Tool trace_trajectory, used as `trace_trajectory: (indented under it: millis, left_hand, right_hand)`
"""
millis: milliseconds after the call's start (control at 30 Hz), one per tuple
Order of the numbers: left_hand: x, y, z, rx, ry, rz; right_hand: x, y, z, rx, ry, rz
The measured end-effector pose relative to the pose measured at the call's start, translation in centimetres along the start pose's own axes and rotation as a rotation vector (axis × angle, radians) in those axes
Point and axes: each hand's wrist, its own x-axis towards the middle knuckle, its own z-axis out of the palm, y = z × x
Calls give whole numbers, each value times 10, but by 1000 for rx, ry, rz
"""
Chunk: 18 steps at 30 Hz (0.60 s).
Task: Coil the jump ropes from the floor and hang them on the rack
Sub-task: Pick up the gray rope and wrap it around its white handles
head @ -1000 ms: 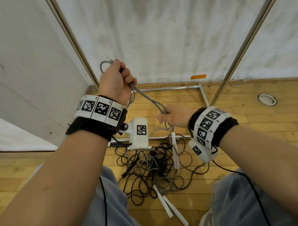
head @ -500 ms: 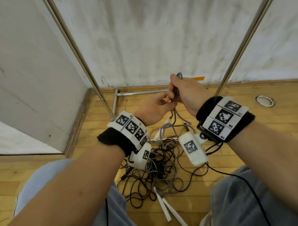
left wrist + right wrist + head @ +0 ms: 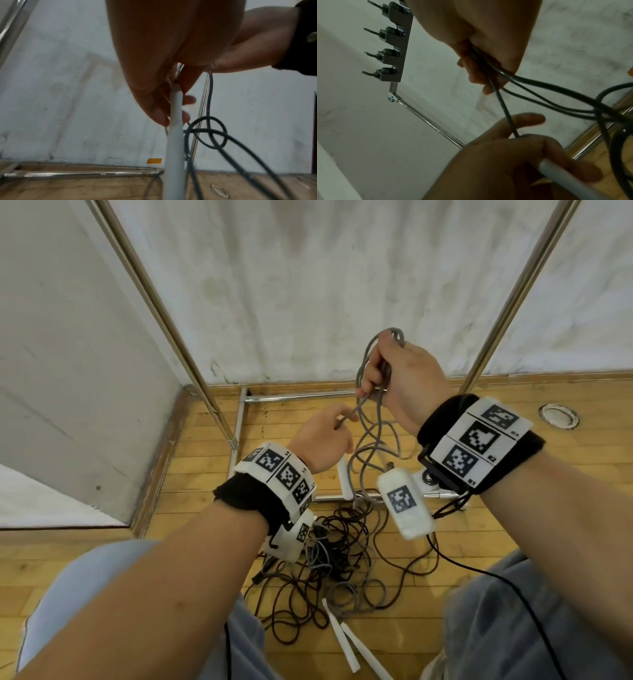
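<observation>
My right hand (image 3: 400,381) is raised in front of the wall and grips several loops of a grey jump rope (image 3: 394,330). The rope's strands hang down from that fist toward the floor. Lower and to the left, my left hand (image 3: 322,440) holds the same rope's white handle (image 3: 175,135), with its fingers curled round the top end where the cord comes out (image 3: 510,121). The handle's lower end (image 3: 344,477) shows under the left hand. A tangled pile of dark and grey ropes (image 3: 342,556) lies on the wooden floor between my knees.
The rack's slanted metal poles (image 3: 164,313) and floor bars (image 3: 298,397) stand against the white wall. A strip of dark hooks (image 3: 397,44) sits at the rack's top. Two white handles (image 3: 349,642) lie on the floor near my legs. A round metal floor fitting (image 3: 558,416) is at the right.
The coiled loops passed from my left hand to my right, which has risen with them. My left hand dropped lower and now holds the white handle.
</observation>
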Motion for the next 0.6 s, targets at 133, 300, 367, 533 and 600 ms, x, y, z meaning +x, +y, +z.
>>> trace_trajectory:
  millis: [133,300,367,533,600]
  left_hand:
    - [-5,8,-2,-124,-53,68]
    - [-8,10,4,1,-1,163]
    - [-9,14,1,14,115,182]
    - [-4,19,-25,-221,354,153]
    - [-3,19,-34,-306,394,118]
  right_hand:
    - [-3,-4,4,29,-70,43]
    - [-5,-6,5,76,-166,30]
    - [-2,-2,2,-4,-181,17]
    - [-3,30,-10,-500,-355,23]
    - [-8,42,-12,-623,-431,39]
